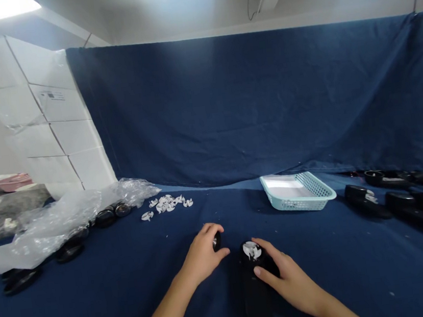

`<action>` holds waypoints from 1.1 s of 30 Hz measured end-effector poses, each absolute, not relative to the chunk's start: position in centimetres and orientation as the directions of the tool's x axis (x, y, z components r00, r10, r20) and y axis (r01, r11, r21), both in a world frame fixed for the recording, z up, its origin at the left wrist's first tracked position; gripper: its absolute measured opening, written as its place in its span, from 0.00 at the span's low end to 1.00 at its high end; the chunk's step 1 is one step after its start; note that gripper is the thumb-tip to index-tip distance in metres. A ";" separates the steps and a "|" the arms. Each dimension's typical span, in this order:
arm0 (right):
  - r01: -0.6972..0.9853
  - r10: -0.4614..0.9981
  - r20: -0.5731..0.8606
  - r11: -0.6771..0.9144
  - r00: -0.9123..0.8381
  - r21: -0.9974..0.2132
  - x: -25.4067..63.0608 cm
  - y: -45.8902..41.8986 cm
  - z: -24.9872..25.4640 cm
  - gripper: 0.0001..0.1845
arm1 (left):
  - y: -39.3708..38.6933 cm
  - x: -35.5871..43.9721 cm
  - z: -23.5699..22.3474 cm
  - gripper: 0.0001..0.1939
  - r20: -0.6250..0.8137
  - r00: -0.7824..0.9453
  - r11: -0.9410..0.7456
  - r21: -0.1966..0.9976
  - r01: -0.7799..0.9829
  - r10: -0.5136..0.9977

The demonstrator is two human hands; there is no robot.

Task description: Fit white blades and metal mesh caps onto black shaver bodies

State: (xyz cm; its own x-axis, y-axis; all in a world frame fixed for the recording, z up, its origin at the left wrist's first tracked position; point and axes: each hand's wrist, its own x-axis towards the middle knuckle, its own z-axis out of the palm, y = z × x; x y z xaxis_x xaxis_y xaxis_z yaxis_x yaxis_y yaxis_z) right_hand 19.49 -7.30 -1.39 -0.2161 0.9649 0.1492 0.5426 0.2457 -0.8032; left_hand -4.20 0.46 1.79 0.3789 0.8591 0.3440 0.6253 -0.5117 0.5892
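Observation:
My right hand (288, 277) grips a long black cylindrical device (256, 297) that lies on the blue cloth, its top end carrying a white plastic piece (252, 249). My left hand (204, 254) is closed around a small black round part (216, 240) just to the left of that device's top. Both hands rest low on the table near its front middle.
A pile of small white plastic pieces (169, 204) lies further back. A light-blue basket (296, 192) stands at the right. Several black devices (394, 203) lie at the far right, more under clear plastic wrap (50, 224) at the left. White boxes (53, 126) stack behind.

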 end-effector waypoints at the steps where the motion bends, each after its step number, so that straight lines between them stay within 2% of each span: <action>1: 0.540 0.965 0.149 0.244 -0.215 -0.806 19.5 -7.3 -1.3 0.31 | 0.4 -4.2 1.9 0.21 0.346 0.404 -0.532 0.565 0.631 0.847; 5: 0.531 0.964 0.154 0.250 -0.218 -0.810 19.4 -7.3 -1.1 0.31 | 0.0 -4.1 2.4 0.24 0.334 0.481 -0.585 0.469 0.661 0.811; 11: 0.533 0.961 0.157 0.259 -0.228 -0.805 19.5 -7.3 -1.2 0.30 | -0.5 -3.7 2.7 0.23 0.309 0.544 -0.626 0.406 0.666 0.780; 15: 0.529 0.963 0.160 0.254 -0.218 -0.810 19.5 -7.3 -1.2 0.30 | -0.8 -3.5 3.0 0.19 0.310 0.563 -0.642 0.383 0.664 0.766; 20: 0.524 0.965 0.148 0.242 -0.215 -0.817 19.5 -7.3 -1.2 0.31 | -0.3 -3.6 3.2 0.06 0.320 0.428 -0.528 0.375 0.762 0.845; 24: 0.536 0.966 0.143 0.239 -0.214 -0.810 19.6 -7.2 -1.3 0.31 | 0.4 -4.1 2.9 0.10 0.342 0.355 -0.475 0.389 0.790 0.870; 33: 0.522 0.963 0.156 0.251 -0.220 -0.815 19.6 -7.3 -1.2 0.31 | 2.5 -6.4 1.9 0.09 0.318 0.213 -0.333 0.396 0.855 0.924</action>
